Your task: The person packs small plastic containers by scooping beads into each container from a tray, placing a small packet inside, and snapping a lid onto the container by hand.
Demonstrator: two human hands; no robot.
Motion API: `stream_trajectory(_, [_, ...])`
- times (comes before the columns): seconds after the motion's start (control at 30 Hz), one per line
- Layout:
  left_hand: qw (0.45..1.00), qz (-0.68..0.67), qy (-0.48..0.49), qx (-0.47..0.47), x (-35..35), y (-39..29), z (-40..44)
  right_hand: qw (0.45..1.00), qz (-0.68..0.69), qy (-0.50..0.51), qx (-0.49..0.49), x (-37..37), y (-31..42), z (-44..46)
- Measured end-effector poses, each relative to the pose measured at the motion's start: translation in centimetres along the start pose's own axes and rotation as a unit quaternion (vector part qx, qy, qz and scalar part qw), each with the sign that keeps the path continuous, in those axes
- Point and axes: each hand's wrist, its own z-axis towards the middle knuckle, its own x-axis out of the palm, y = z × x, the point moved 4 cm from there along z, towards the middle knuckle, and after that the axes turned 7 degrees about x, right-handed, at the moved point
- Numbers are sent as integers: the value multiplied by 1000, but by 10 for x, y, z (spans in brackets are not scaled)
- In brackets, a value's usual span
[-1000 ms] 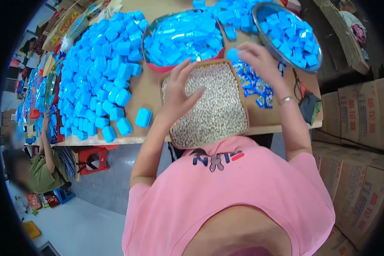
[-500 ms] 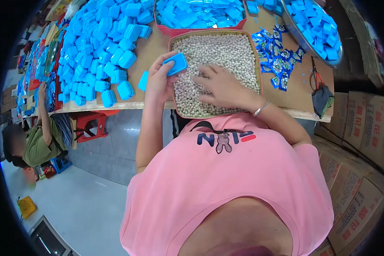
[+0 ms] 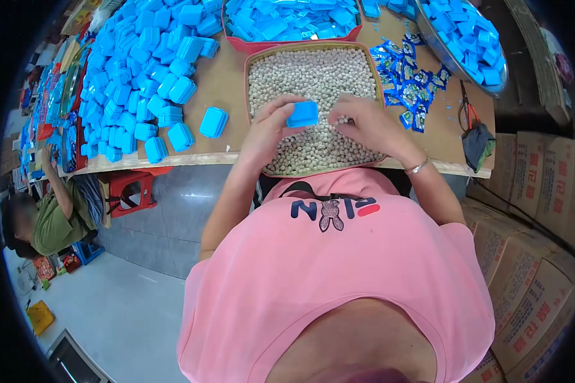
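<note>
My left hand [image 3: 273, 127] grips a small blue plastic box [image 3: 302, 114] between thumb and fingers. It is held over a shallow rectangular tray [image 3: 249, 83] full of small pale round beads [image 3: 310, 73]. Just right of the box, my right hand [image 3: 367, 124] is closed, its fingers curled round a few of the beads, which show at the fingertips. A small gap separates that hand from the box. Another blue box [image 3: 214, 122] lies alone on the table, left of the tray.
A large heap of blue boxes [image 3: 147, 70] covers the table's left side. Behind the tray stands a red-rimmed bin [image 3: 262, 46] of blue pieces. Blue printed packets [image 3: 415, 83], scissors [image 3: 469, 115] and a metal basin [image 3: 501, 83] lie right. A person [image 3: 57, 217] works at far left.
My left hand has brought its box rightward over the tray. My right hand, spread on the beads before, has lifted and closed on a few. The lone box on the table is now uncovered.
</note>
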Motion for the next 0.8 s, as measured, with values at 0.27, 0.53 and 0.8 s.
stream_trajectory(0.27, [994,-103,38,-27,7,17,3,992,75,-100,-11,5,24,14])
stream_trajectory(0.53, [962,-246,36,-115,-2,19,7,990,63,-121,43,-4,-14,-10])
stream_trajectory(0.8, [991,-119,33,-42,10,21,4,979,125,-154,-34,0,34,3])
